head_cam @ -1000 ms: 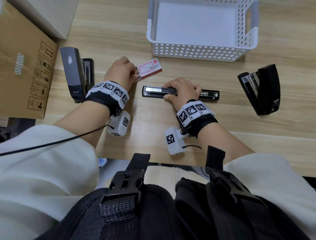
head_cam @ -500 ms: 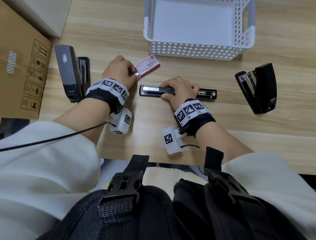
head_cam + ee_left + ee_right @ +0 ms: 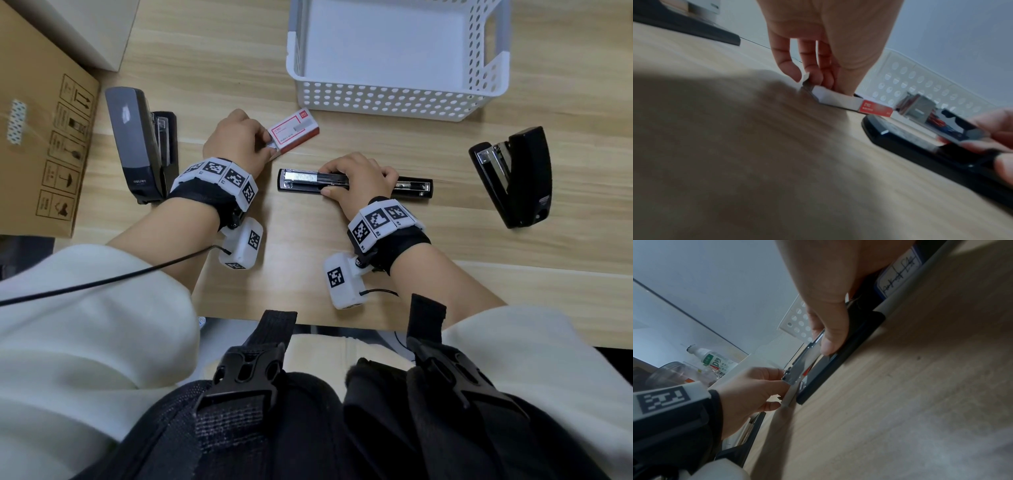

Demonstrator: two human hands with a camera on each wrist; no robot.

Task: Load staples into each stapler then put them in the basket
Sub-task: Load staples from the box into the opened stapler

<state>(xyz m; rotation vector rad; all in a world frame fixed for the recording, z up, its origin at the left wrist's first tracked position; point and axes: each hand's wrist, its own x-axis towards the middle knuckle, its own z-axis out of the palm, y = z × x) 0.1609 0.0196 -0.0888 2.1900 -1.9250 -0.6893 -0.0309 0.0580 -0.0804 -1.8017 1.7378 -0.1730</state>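
Note:
A black stapler lies opened flat on the wooden table, its staple channel facing up. My right hand grips its middle, thumb on the near side. My left hand pinches the open end of a red and white staple box lying on the table, fingertips at its flap. The white perforated basket stands behind, with nothing in it. A grey stapler lies open at the left, another black stapler open at the right.
A cardboard box and a white box stand at the far left. The table's near edge runs just behind my wrists. A plastic bottle shows in the right wrist view.
Both hands stay where they were; the left hand's fingers have worked at the box's end, and the inner tray now shows slightly.

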